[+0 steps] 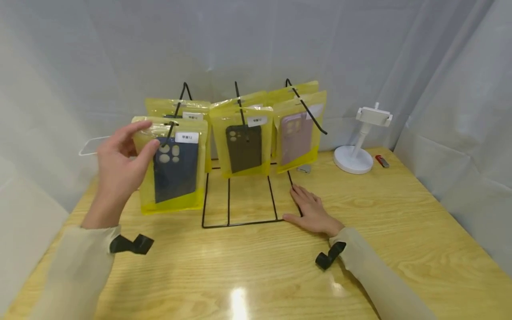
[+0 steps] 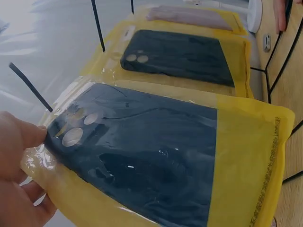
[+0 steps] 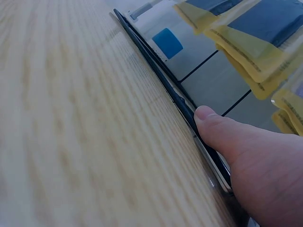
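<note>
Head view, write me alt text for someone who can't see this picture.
A person's left hand pinches the top of a yellow packet holding a dark blue phone case, which hangs on a black wire rack on a wooden table. The right hand rests flat on the rack's base. A white phone stand is at the right.

I see open table [image 1: 248,271] in front of the wire rack [image 1: 240,222]; hanging yellow pouches [image 1: 246,142] (three hooks) block passage behind, phone stand [image 1: 356,155] far right.
</note>
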`<state>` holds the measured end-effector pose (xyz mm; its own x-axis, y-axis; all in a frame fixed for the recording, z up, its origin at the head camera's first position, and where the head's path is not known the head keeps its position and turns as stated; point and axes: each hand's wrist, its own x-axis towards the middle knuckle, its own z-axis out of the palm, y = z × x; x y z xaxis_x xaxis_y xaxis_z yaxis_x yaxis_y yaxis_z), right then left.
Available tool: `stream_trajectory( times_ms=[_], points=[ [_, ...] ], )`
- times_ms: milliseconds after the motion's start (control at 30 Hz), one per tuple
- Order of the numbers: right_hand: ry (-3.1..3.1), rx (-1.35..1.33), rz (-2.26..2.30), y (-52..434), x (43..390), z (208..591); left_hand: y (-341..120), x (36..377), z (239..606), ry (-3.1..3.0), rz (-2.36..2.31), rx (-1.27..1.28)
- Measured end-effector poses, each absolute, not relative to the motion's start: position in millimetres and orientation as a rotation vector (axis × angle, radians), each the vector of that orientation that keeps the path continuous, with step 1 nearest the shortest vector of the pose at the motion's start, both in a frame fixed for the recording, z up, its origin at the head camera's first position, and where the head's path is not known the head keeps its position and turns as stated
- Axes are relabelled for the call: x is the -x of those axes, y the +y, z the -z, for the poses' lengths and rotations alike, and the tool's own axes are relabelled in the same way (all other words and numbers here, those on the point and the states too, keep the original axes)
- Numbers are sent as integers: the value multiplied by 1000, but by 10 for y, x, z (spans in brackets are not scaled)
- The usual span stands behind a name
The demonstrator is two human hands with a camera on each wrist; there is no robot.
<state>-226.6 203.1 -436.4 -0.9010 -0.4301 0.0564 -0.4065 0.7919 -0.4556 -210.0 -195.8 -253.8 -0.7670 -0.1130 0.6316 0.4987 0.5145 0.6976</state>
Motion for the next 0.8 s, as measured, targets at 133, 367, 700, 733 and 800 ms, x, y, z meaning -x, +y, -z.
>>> stream_trajectory(
  times_ms=[133,367,700,733,800],
  points=[
    [2929,684,727,2020,2274,4362,-1932,2200,2497,-2179,1247,246],
    [2931,683,728,2002,2280,4363,-1930,2289,2446,-2227,1230,195],
    [2938,695,726,2008,2270,4369,-1996,2232,2449,-2140,1286,152],
    [2936,690,718,2017,2270,4371,-2005,2213,2457,-2116,1321,154],
    [2932,680,706,2034,2272,4364,-2018,2172,2469,-2078,1395,147]
  ],
)
